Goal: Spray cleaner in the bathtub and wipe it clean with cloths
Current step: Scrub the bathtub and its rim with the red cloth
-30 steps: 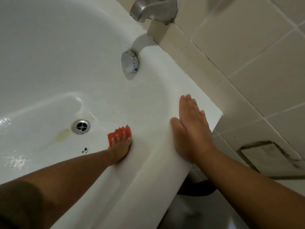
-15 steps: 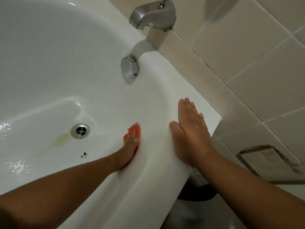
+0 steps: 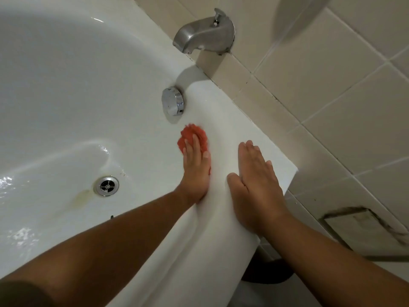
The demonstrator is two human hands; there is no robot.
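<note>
Lighting was moderate and soft, falling from above: the spout (image 3: 203, 34) cast a diffuse shadow onto the rim directly beneath it, and a broad, blurred shadow crossed the tiled wall (image 3: 332, 96) at top right. Glare showed on the wet floor of the bathtub (image 3: 66, 85) at lower left. The cloth (image 3: 192, 134) appeared slightly smeared. Grout lines bowed toward the frame edges. The bottom-left corner was dark and unfocused.

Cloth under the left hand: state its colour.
Plain orange-red; the cloth shows best in the head view.
</note>
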